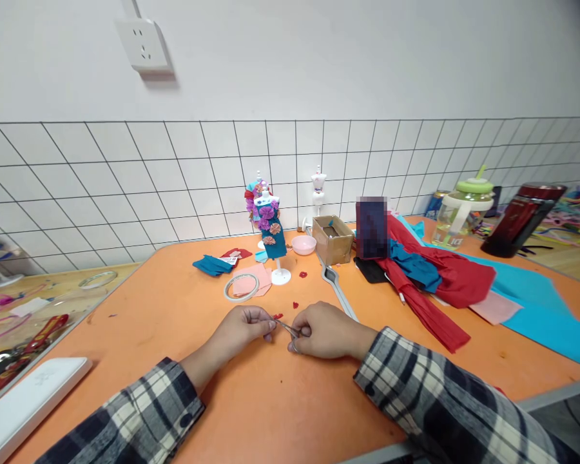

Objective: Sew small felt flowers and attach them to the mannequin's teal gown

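My right hand [327, 330] is closed around the handles of small metal scissors [287, 328], whose blades point left. A thumb-and-finger pinch closes my left hand [248, 325] right at the blade tips. A tiny red scrap [278, 316] shows by those fingertips and seems to be in the pinch. Two more little red pieces [303, 275] lie on the orange table beyond my hands. Further back stands a small dress form [272, 238] on a white base, wrapped in teal fabric with purple and pink flowers. Behind it a second decorated form is partly hidden.
A tape roll [227, 290] rests over pink paper squares. Behind are a pink bowl [303, 244], a cardboard box [332, 240] and a bare white form [318, 187]. Red fabric [459, 280], a phone-like screen [372, 229], a jug [461, 216] and a dark red flask [522, 219] occupy the right.
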